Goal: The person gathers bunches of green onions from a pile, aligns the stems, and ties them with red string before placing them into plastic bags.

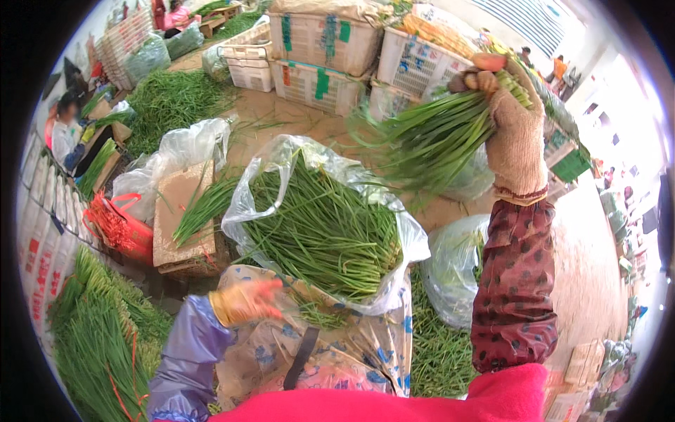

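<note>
My right hand (517,113), in a brown knit work glove, grips a bunch of long green leaves, probably garlic chives (440,134), by its stem end. The bunch is raised at the upper right and its blurred leaf tips trail left. My left hand (248,303), in a yellow glove with orange fingers, hovers over my patterned plastic apron (364,337), fingers apart and nothing held. Before me a clear plastic bag (414,237) lies open around a heap of the same leaves (321,227). A small loose bunch (205,211) rests across a worn board (184,195) left of the bag.
Tied bundles of leaves (95,327) are piled at lower left. Beside the board sits a red bag of ties (124,229). Stacked white crates (321,58) stand at the back. A filled plastic bag (453,279) lies to the right. Another person (68,132) sits at far left.
</note>
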A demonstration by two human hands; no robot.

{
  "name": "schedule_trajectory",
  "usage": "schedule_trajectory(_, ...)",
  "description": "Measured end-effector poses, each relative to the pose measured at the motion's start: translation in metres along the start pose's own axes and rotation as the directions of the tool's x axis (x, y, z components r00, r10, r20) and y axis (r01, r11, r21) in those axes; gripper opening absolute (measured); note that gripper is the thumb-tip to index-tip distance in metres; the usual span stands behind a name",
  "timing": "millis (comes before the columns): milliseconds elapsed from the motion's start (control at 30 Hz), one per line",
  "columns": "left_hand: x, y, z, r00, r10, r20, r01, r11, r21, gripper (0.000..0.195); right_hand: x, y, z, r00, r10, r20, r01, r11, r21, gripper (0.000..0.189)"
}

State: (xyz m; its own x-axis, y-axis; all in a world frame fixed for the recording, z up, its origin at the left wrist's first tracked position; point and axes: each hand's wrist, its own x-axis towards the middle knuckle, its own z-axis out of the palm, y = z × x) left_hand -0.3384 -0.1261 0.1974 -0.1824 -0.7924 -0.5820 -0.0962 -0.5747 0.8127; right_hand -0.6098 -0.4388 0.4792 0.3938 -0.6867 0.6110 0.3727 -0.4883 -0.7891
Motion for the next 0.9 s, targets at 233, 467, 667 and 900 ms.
schedule_trajectory(233,-0.002,0.176,0.004,0.318,0.905,-0.283,-0.772,0.42,0.477,0.132,-0.01,-0.003,0.117,0.956,0.183,0.229,-0.06,0.886,-0.459,0.014)
schedule_trajectory(467,0.06,0.184,0.05,-0.018,0.735,-0.677,-0.905,0.277,0.324,0.119,-0.061,-0.002,0.208,0.918,0.183,0.352,-0.121,0.974,-0.192,0.049)
schedule_trajectory(667,0.007,0.172,0.019,0.159,0.395,-0.905,-0.982,-0.034,-0.187,0.058,-0.071,0.056,0.212,0.789,0.118,0.603,0.013,0.978,-0.208,0.112)
schedule_trajectory(900,0.014,0.126,-0.039,0.221,0.353,-0.909,-0.925,-0.219,-0.31,0.038,-0.059,0.095,0.253,0.476,0.58,0.661,-0.1,0.782,-0.615,0.093)
